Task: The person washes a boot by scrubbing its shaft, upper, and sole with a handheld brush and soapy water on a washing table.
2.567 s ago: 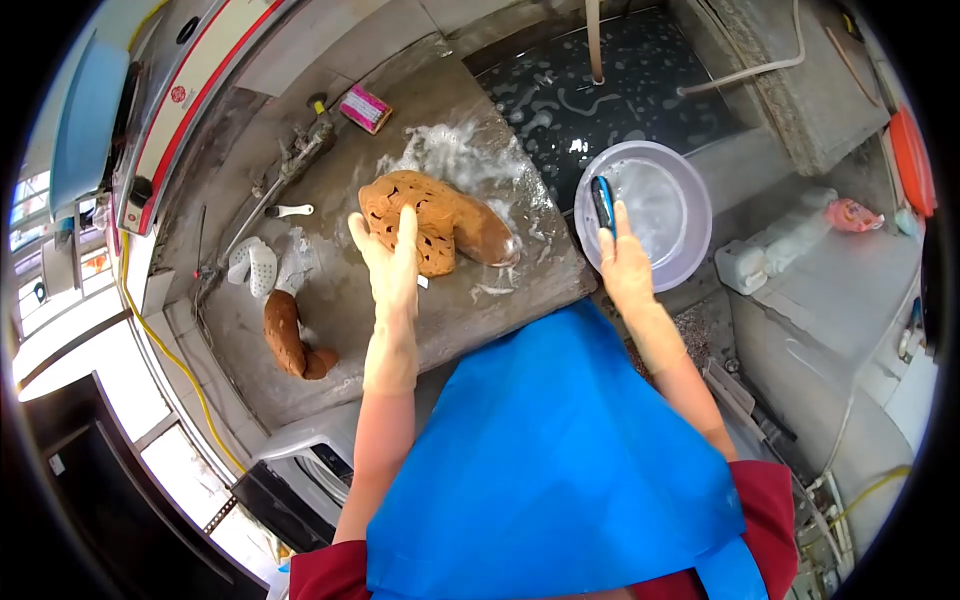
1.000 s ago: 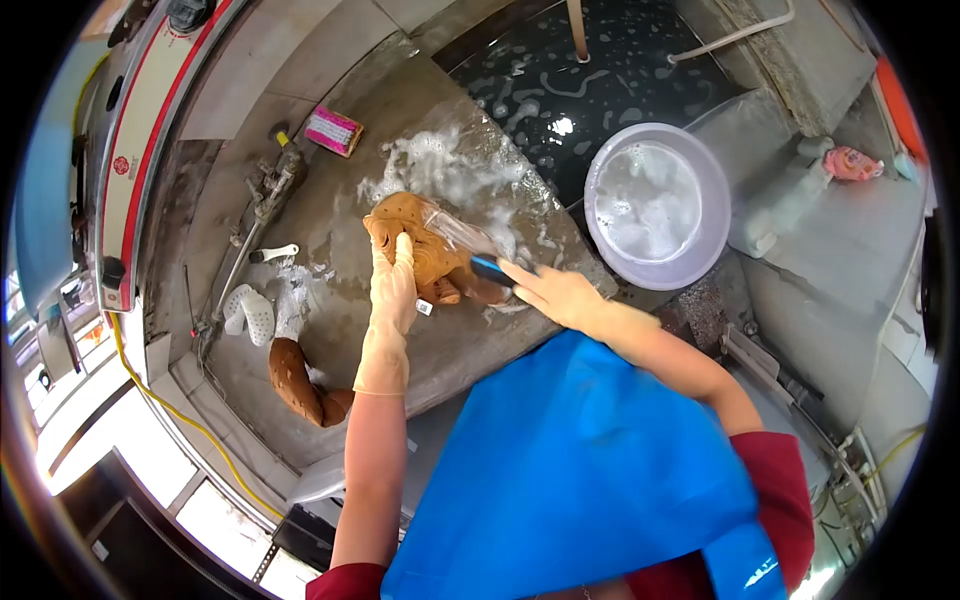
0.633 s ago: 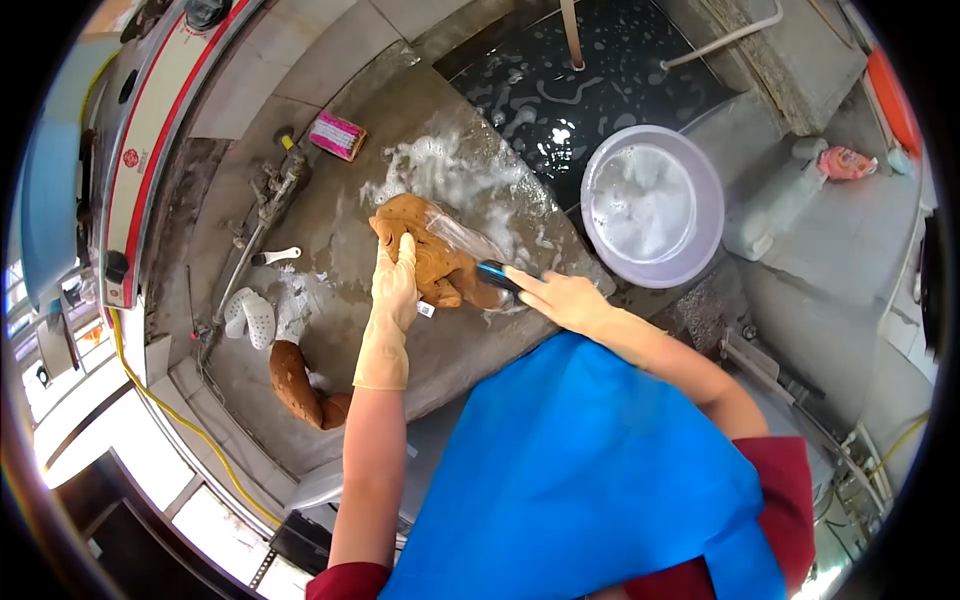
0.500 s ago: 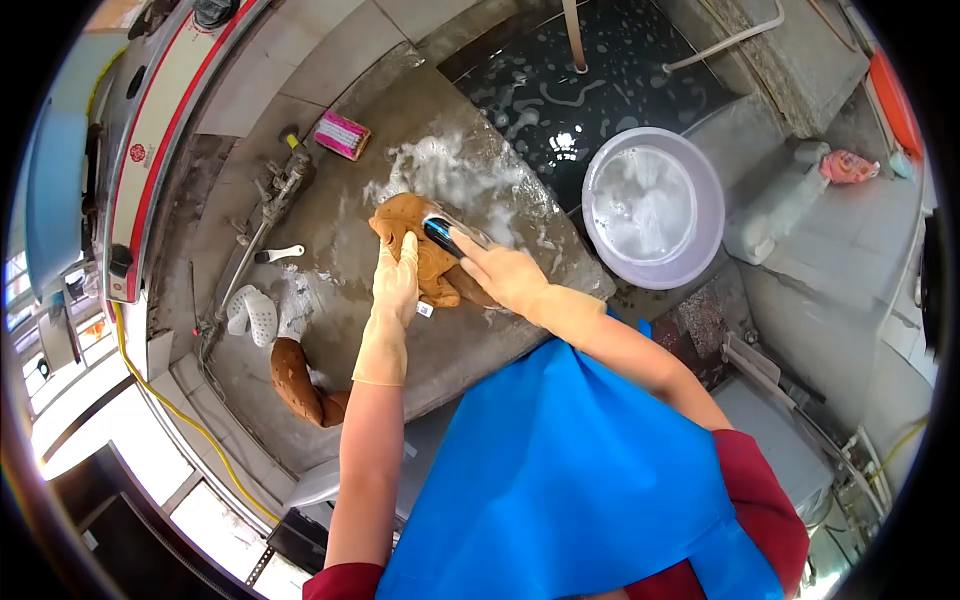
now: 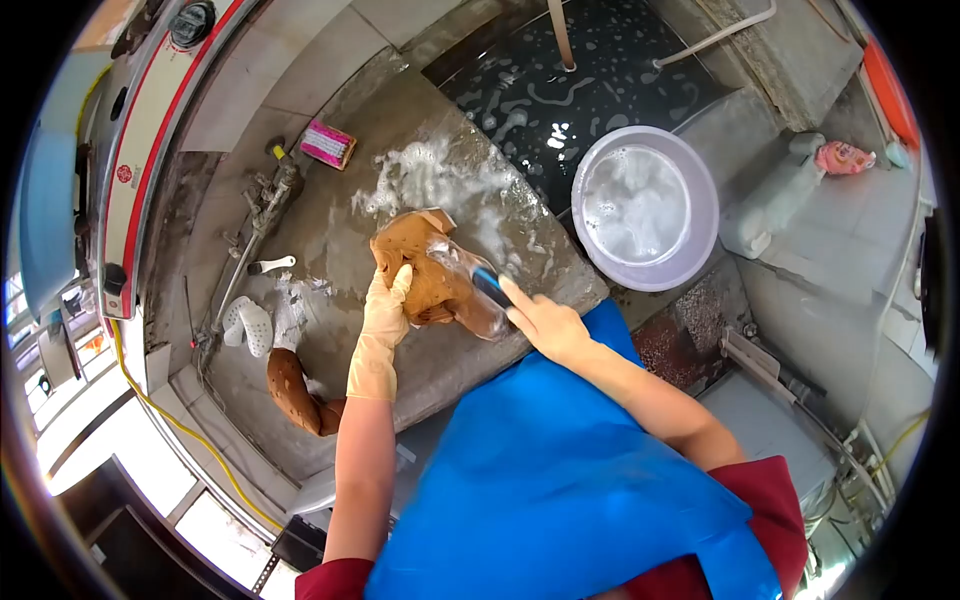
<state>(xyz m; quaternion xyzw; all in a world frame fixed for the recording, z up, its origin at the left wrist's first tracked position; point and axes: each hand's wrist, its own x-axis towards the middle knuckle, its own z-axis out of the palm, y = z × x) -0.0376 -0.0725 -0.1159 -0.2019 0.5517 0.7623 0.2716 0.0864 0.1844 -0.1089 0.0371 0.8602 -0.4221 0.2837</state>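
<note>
A soft brown shoe (image 5: 425,265), dotted with small marks, lies on the wet slab with suds on its right side. My left hand (image 5: 386,310), in a pale rubber glove, grips its left edge with the thumb on top. My right hand (image 5: 548,325), also gloved, is closed round a brush (image 5: 490,286) with a black and blue handle. The brush is against the soapy part of the shoe, and its bristles are blurred. A second brown shoe (image 5: 292,390) rests at the slab's lower left, beside a pair of white perforated insoles (image 5: 248,326).
Foam (image 5: 420,172) spreads over the slab (image 5: 440,375). A lilac basin (image 5: 706,215) of sudsy water stands at the right, near a dark water tank (image 5: 520,90). A pink-and-white block (image 5: 328,144), a white-handled tool (image 5: 272,265) and a pipe with a tap (image 5: 265,210) line the left side.
The brush in my right hand has moved right and down across the shoe. The shoe has turned and lies flatter, with more foam on it. My left hand has shifted slightly down with it.
</note>
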